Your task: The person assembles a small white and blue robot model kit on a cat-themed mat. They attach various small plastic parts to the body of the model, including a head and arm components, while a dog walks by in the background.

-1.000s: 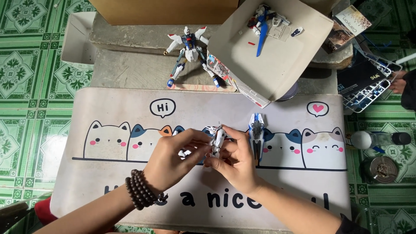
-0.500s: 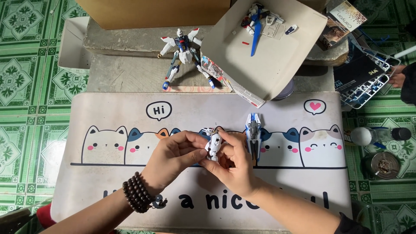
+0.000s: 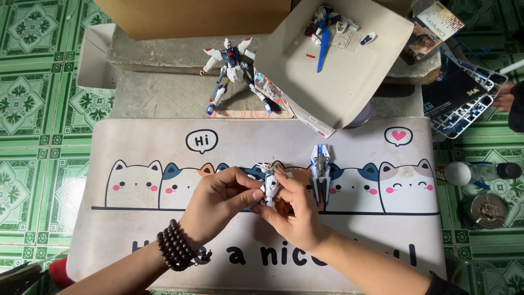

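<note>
Head view: left hand (image 3: 221, 199) and right hand (image 3: 292, 210) both pinch small white robot model (image 3: 268, 187) over cat-print mat (image 3: 164, 153); blue-white shield part (image 3: 320, 170) just right.

**Both hands on small white model part over cat mat**

I see my left hand (image 3: 221, 199) and right hand (image 3: 292, 210) pinching a small white robot figure (image 3: 268, 186) together above the cat-print mat (image 3: 164, 240). Blue-white shield piece (image 3: 320, 170) lies just beside, at 3 o'clock. Finished robot model (image 3: 233, 68) stands at 12 o'clock, cardboard lid (image 3: 338, 82) at 1 o'clock.
</note>
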